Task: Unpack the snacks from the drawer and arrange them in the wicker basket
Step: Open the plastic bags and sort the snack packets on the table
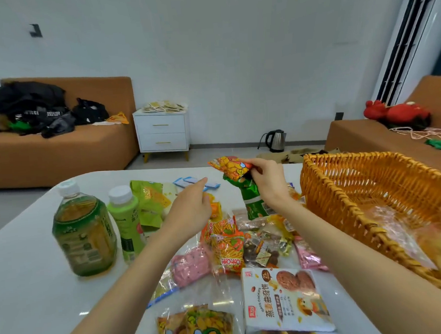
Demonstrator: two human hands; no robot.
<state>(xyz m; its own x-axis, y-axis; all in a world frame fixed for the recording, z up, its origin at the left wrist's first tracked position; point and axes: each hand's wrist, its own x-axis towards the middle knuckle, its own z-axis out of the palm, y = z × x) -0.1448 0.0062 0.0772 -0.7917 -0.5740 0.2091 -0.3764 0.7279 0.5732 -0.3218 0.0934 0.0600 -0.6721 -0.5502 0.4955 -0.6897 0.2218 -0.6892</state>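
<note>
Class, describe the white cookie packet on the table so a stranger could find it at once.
Find the big orange wicker basket on the right of the white table. Left of its near rim lies the flat white cookie packet. Alone among crinkly orange, pink and green wrappers, it pictures two round brown cookies.

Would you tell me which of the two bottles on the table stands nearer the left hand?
The slimmer pale green bottle; the wider dark green bottle stands beyond it, farther from the left hand.
</note>
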